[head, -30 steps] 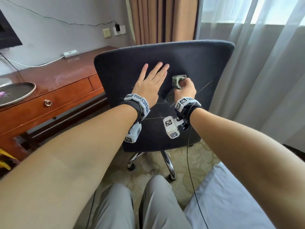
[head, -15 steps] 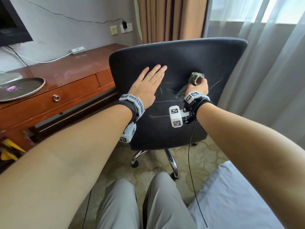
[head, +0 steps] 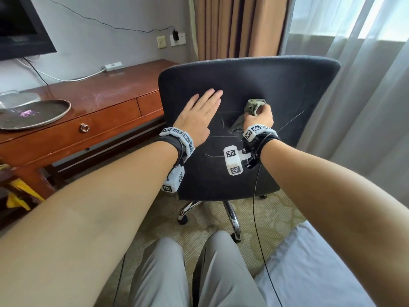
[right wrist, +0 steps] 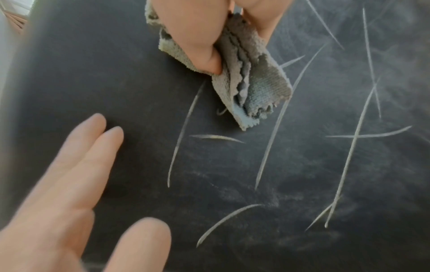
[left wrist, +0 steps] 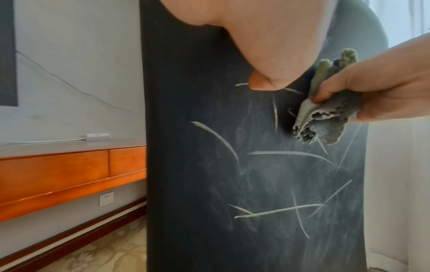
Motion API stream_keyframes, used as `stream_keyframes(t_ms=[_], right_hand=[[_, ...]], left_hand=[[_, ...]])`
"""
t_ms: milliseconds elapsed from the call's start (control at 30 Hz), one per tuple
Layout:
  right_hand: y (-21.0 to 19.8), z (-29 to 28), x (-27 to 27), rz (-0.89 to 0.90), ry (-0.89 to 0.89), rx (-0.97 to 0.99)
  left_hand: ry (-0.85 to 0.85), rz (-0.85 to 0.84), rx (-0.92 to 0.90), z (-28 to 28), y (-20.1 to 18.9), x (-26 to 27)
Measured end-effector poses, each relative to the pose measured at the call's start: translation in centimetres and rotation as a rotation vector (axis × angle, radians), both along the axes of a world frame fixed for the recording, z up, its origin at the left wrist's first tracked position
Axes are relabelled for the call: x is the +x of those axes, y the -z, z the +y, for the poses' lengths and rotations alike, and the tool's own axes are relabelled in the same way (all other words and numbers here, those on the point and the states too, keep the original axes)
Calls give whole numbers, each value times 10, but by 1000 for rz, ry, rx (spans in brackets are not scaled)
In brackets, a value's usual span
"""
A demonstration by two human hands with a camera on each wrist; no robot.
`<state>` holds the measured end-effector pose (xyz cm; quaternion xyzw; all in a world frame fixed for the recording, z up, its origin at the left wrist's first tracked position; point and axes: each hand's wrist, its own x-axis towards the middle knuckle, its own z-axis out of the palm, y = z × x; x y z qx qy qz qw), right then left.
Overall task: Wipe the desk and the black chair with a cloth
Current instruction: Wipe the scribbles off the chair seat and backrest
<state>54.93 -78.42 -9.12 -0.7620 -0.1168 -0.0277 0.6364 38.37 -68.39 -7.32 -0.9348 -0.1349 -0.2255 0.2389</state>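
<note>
The black chair (head: pixel 276 85) stands with its backrest facing me, crossed by several pale scratch-like marks (left wrist: pixel 277 211) (right wrist: pixel 274 128). My left hand (head: pixel 199 116) lies flat on the backrest's left half with straight fingers (right wrist: pixel 93 147). To its right, my right hand (head: pixel 260 117) grips a bunched grey-green cloth (head: pixel 254 105) (left wrist: pixel 325 119) (right wrist: pixel 251 79) and presses it against the backrest. The reddish wooden desk (head: pixel 99 103) runs along the wall at left.
A dark oval tray (head: pixel 33 114) sits on the desk, with a white adapter and cable (head: pixel 114 67) behind it and a TV (head: pixel 20 29) on the wall. Sheer curtains (head: pixel 365 107) hang right of the chair. A bed corner (head: pixel 321 273) and my knees are below.
My right hand has slid the cloth a little rightward and upward across the backrest. The left hand stays flat on the chair. My head has turned slightly left.
</note>
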Motion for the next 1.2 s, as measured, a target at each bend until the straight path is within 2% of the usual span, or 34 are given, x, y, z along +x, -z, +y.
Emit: stream_keyframes(t_ms=[167, 267, 367, 433, 500, 600, 733, 867, 1067, 1200], right_hand=[[-2, 4, -8, -16, 37, -38], [-2, 4, -18, -69, 49, -34], [-2, 12, -33, -210, 34, -40], [-2, 22, -42, -370, -18, -81], [-2, 31, -48, -570, -123, -202], [-4, 35, -51, -822, -220, -489], [4, 34, -44, -1190, -379, -808], [15, 32, -39, -1328, -407, -955], [2, 32, -42, -1355, -370, -863], [-15, 40, -48, -1408, -303, -703]], left_hand=[[-133, -98, -89, 10, -4, -25], [-156, -88, -104, 15, -6, -32], [-142, -56, -114, 18, -4, -31], [-108, -10, -100, 19, 0, -28], [-72, 26, -97, 20, 3, -25], [-44, 1, -176, 24, 6, -26], [-91, -61, -220, 32, 8, -35], [-142, -169, -302, 44, 12, -46], [-226, -322, -406, 53, 17, -47], [-261, -306, -425, 57, 20, -41]])
